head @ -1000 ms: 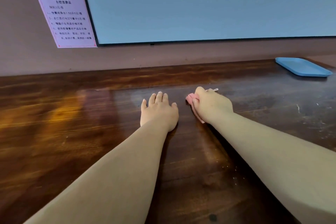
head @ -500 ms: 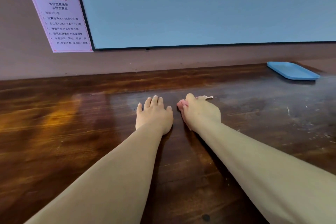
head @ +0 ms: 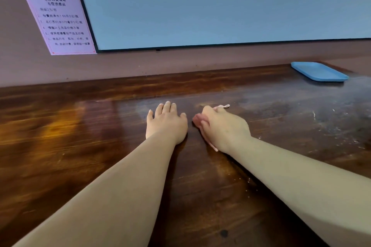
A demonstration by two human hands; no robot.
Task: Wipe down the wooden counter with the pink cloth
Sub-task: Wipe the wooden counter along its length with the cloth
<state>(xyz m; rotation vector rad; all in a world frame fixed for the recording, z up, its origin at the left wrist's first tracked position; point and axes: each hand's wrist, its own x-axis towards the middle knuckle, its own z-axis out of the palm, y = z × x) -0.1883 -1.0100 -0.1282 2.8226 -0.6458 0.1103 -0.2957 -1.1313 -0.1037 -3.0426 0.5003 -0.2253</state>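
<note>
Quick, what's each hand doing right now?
Left hand: open, flat on the counter, holding nothing.
Right hand: pressing the pink cloth to the counter.

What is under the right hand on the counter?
The pink cloth lies under the right hand; only its edges and a small loop show. The hand covers the rest.
</note>
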